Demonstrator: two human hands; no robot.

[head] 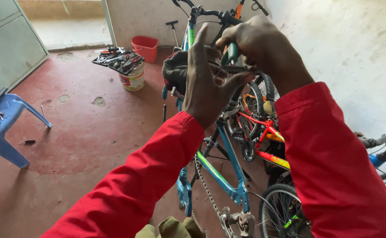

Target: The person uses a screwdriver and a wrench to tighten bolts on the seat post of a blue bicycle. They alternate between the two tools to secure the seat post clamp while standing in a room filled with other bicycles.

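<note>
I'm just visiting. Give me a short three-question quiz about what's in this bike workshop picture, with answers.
1. True or false: the person's sleeves are red.
2. What sits on top of the white bucket on the floor: A) a tray of tools, B) a helmet, C) a folded cloth?
3. What colour is the frame of the bicycle below the hands?

Key
1. True. Both arms wear red sleeves.
2. A. A dark tool tray rests on it, beside a red bucket.
3. Blue. The left hand is raised open; the right hand grips a slim part near the saddle.
</note>
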